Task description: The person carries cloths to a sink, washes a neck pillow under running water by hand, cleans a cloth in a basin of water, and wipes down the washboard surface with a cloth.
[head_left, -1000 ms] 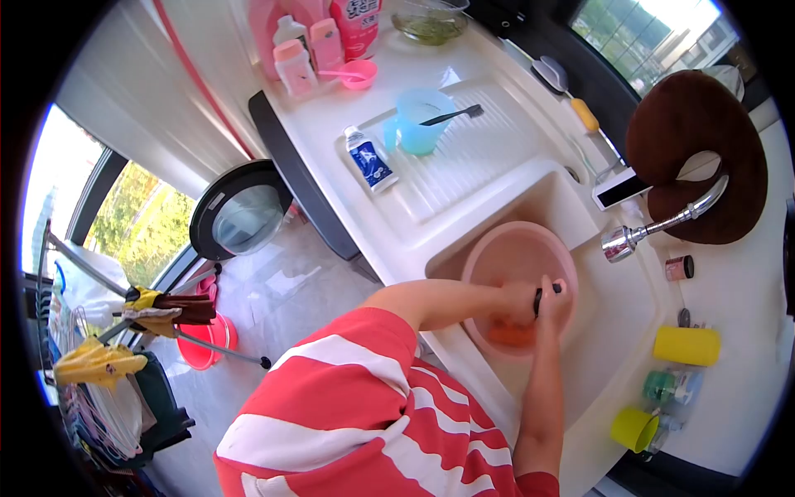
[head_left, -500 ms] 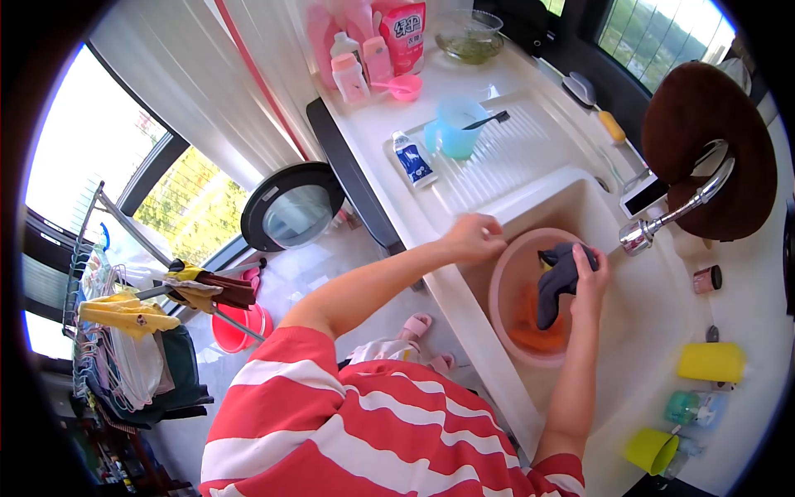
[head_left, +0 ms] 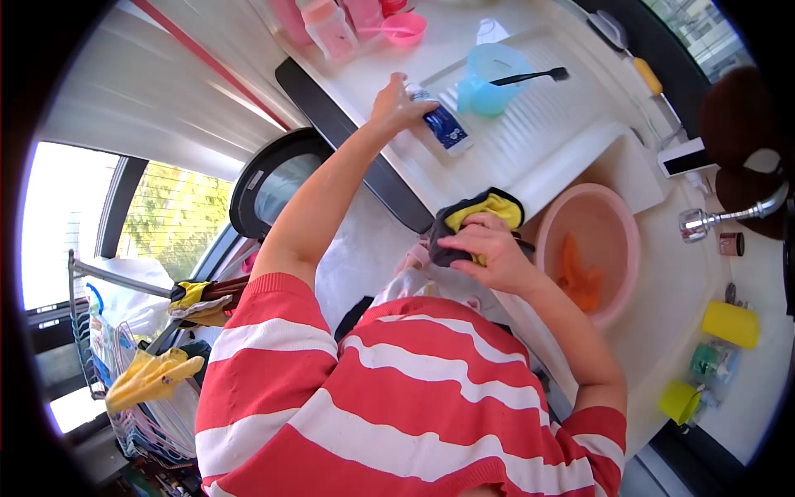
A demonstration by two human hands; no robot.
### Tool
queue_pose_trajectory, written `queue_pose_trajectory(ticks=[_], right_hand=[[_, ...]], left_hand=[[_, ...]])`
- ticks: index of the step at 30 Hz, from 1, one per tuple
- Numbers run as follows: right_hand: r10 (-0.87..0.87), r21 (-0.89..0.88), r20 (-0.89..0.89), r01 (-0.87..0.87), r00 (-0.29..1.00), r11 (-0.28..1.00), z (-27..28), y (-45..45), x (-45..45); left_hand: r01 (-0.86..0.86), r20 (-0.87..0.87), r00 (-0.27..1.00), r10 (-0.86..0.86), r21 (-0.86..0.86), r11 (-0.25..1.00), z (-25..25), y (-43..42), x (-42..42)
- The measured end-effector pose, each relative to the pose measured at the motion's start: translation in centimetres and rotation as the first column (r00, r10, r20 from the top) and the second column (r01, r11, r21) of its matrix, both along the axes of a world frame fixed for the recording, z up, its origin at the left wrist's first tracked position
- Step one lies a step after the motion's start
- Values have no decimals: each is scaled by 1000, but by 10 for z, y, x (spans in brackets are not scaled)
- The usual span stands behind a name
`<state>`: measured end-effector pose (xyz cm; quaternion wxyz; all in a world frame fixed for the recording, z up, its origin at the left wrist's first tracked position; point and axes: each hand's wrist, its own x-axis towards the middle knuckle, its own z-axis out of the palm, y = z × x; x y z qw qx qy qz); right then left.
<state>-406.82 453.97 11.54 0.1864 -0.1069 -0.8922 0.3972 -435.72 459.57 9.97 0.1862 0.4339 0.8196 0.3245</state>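
My left hand (head_left: 401, 104) is at the white-and-blue toothpaste tube (head_left: 447, 128), which lies on the ribbed part of the counter. Its thumb crosses the tube's upper end, and the fingers are on the far side. My right hand (head_left: 490, 253) grips a crumpled dark grey cloth item with a yellow inside (head_left: 499, 203), held over the sink's front edge, fingers bent around it. Beside that hand, the pink basin (head_left: 629, 240) stands in the sink, with an orange cloth (head_left: 577, 277) in its water.
A light-blue cup (head_left: 489, 103) with a black toothbrush (head_left: 530, 76) across it stands beyond the tube. A pink scoop (head_left: 404, 30) and bottles are at the back. The chrome faucet (head_left: 696, 224) juts over the sink from the right. An open round washer door (head_left: 277, 186) is at left.
My left hand has moved from the sink edge to the toothpaste tube. My right hand has carried the grey cloth item out from over the basin, and its yellow inside now shows. The view has shifted.
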Motion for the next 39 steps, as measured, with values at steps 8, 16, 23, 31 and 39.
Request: queue_pose_trajectory(ticks=[8, 16, 23, 31, 39], right_hand=[[-40, 18, -167, 43, 985, 999, -17, 39, -132], [-230, 332, -158, 271, 960, 903, -38, 110, -280], [-320, 357, -172, 362, 932, 861, -39, 105, -267], [-391, 232, 115, 358, 913, 904, -8, 50, -87], [-668, 401, 47, 599, 742, 693, -5, 59, -3]], left_hand=[[-103, 472, 881, -23, 240, 965, 38, -20, -69], [-242, 554, 832, -12, 384, 891, 91, -115, -161], [-77, 729, 671, -136, 250, 965, 69, -100, -134], [-51, 786, 602, -144, 218, 975, 23, -20, -91], [217, 362, 913, -186, -48, 975, 18, -12, -44]])
